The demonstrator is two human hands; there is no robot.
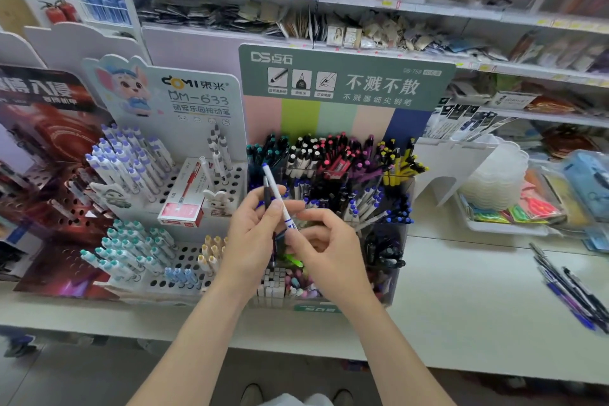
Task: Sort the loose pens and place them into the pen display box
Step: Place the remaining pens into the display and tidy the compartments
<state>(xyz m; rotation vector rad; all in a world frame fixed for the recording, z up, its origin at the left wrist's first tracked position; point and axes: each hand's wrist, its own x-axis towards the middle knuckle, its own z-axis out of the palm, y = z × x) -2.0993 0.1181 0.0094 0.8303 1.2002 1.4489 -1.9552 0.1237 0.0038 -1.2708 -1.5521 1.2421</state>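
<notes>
Here's the long white shelf (461, 290) running right across. Dead centre on it stands the pen display box (342, 115), green header up top. Pressed against the box's left side sits a white pen stand (184, 99) with a cartoon mouse card, and left of that again a dark red display (49, 128). Just right of the box is a white card stand (451, 155), then a white tray (504, 228) of colourful packets. Well right of the box, nearer the shelf's front edge, loose pens (570, 287) lie in a bunch.
</notes>
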